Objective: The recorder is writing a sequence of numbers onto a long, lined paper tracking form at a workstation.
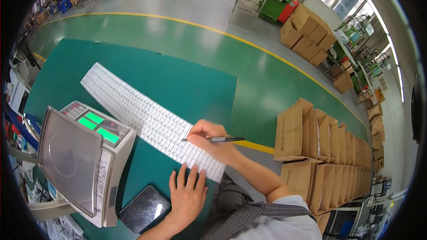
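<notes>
A long white sheet of labels point(142, 111), printed in rows, lies slantwise across the green table point(187, 75). My right hand point(209, 140) is closed round a black pen point(229, 139), its tip at the sheet's surface among the printed rows. The last rows at the near right end look blank. Flat on the sheet's near edge, my left hand point(189, 193) has its fingers spread, pressing on the paper. Beside my left wrist lies a black phone point(144, 209). Left of the sheet stands a digital weighing scale point(93, 151) with green lit displays and a bare metal pan.
Open cardboard boxes point(293, 135) stand in two stacked rows to the right. More cartons point(307, 35) are piled at the back right near machines. A yellow line point(213, 30) curves over the green floor. White pieces point(40, 193) lie at the lower left.
</notes>
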A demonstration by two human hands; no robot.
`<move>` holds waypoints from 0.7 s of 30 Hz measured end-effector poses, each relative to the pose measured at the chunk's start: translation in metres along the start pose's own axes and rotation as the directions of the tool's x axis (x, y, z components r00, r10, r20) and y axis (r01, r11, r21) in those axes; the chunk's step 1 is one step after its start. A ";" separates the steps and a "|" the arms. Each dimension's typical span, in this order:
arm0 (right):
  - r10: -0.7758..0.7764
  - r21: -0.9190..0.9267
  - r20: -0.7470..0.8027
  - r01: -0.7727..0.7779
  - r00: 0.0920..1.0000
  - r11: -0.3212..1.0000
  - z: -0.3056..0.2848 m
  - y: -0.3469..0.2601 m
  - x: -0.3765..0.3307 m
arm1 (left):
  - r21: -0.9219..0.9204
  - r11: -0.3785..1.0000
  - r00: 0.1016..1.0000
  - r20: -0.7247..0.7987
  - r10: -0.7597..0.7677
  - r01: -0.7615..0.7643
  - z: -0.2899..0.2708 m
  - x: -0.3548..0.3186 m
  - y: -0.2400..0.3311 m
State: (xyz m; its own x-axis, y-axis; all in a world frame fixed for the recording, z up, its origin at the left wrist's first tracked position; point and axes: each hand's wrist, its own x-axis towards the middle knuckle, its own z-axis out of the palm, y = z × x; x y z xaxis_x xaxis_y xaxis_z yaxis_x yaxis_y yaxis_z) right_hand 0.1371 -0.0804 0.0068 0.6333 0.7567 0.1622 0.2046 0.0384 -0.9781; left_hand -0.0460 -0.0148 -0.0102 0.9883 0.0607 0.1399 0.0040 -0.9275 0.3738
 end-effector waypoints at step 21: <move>0.132 -0.158 0.010 -0.128 0.991 0.979 0.001 0.042 0.009 | -0.060 0.993 0.994 -0.029 -0.106 0.104 0.008 0.003 -0.003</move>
State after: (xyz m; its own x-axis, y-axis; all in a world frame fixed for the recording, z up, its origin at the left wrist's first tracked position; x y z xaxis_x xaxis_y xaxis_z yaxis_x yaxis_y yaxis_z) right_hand 0.1505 -0.0711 -0.0328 0.6473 0.7616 0.0307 0.2366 -0.1625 -0.9579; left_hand -0.0414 -0.0142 -0.0180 0.9776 0.1688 0.1260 0.0972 -0.8923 0.4409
